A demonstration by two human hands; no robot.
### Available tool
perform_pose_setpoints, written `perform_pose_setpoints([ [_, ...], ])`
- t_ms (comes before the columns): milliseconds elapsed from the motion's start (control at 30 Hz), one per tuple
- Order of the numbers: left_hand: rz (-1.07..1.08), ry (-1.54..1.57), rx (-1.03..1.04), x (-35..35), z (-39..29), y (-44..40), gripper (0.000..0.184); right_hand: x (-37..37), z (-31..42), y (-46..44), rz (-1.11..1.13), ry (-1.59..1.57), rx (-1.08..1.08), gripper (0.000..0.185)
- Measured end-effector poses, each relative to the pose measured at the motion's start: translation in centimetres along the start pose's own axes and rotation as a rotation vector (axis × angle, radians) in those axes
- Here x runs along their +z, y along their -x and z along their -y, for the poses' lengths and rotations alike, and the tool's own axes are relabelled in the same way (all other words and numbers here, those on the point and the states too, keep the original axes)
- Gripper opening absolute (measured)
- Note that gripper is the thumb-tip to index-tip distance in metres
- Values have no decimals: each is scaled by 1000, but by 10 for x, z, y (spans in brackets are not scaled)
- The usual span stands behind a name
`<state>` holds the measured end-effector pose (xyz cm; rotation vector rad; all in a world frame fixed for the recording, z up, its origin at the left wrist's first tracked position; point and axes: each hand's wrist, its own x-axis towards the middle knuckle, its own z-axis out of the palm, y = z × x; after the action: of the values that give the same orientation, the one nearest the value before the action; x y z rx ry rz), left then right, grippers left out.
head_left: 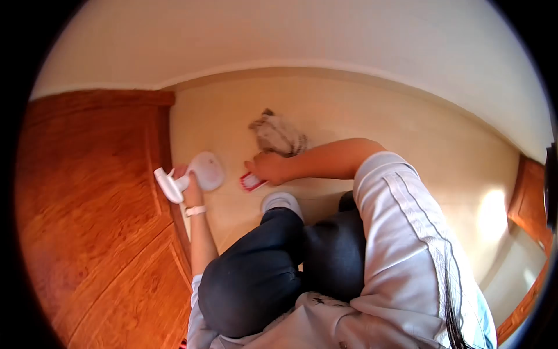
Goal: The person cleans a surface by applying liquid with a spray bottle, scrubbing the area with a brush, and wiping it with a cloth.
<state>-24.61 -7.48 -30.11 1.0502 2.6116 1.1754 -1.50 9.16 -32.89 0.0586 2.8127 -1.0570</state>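
My left hand, with a white band at the wrist, is wrapped round the neck of a white spray bottle beside the wooden door. The bottle's trigger head points toward the door. My right hand grips a red and white brush-like object, whose far side is hidden, low over the tiled floor. Just beyond my right hand a crumpled grey-brown cloth lies on the floor.
A brown wooden door stands on the left, and a pale wall curves across the far side. My shoe and bent dark-clad knees are close below my hands. More brown woodwork is at the right.
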Motion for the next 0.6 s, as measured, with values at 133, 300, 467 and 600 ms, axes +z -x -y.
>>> perform_pose_setpoints([
  [133,59,178,140,3,-73,-11,54,-32,4,11,434,-775,454,57],
  [300,308,470,116,21,-171,-24,44,-64,-13,119,404,-1720,270,62],
  [467,716,657,170,84,-273,-12,37,-76,-18,238,-3,-1918,321,66],
  [600,1013,701,195,126,-346,22,31,-96,6,326,-253,-1682,528,64],
])
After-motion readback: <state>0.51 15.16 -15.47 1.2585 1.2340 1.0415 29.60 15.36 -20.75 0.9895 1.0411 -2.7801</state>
